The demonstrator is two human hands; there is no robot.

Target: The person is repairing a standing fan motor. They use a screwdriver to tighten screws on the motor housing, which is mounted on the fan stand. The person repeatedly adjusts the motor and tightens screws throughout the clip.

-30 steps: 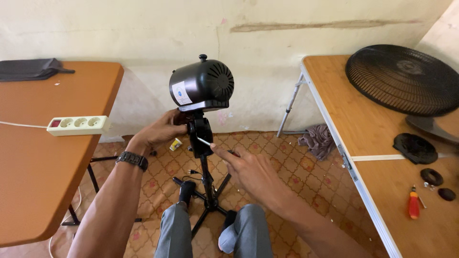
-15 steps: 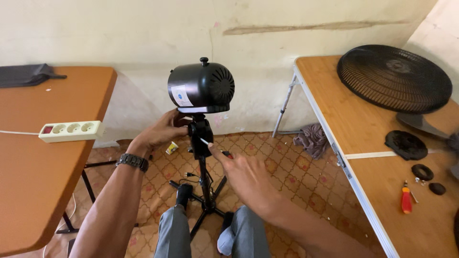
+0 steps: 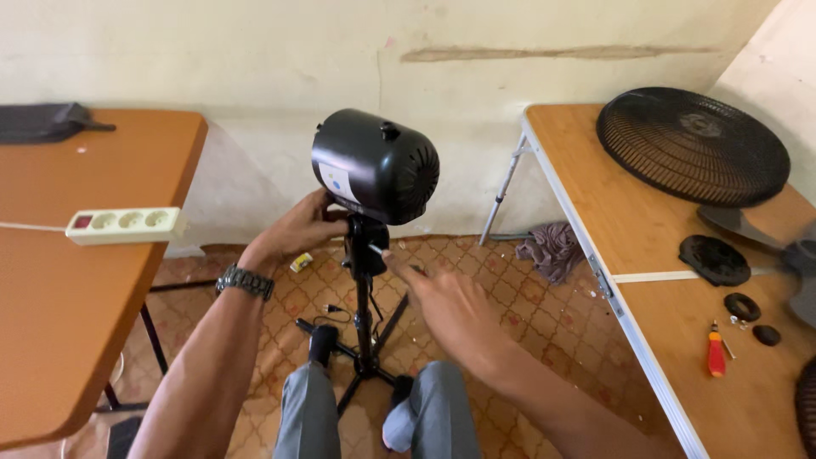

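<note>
A black fan motor housing [image 3: 374,166] sits on top of a thin black stand [image 3: 364,314] between my knees. My left hand [image 3: 297,231], with a wristwatch on the wrist, grips the neck of the stand just under the motor. My right hand [image 3: 446,308] is in front of the stand with fingers spread, its fingertips near a small white piece sticking out of the neck. It holds nothing that I can see.
A wooden table [image 3: 76,340] on the left carries a white power strip [image 3: 127,225] and a dark bag [image 3: 42,123]. The right table [image 3: 595,195] holds a black fan grille [image 3: 693,144], a round black cap [image 3: 714,259], small knobs and a red screwdriver [image 3: 716,350]. A grey rag [image 3: 552,251] lies on the tiled floor.
The motor housing has turned so its rear vents face right. My right hand drew back from the neck, then came close again with fingers spread. The view shifted slightly.
</note>
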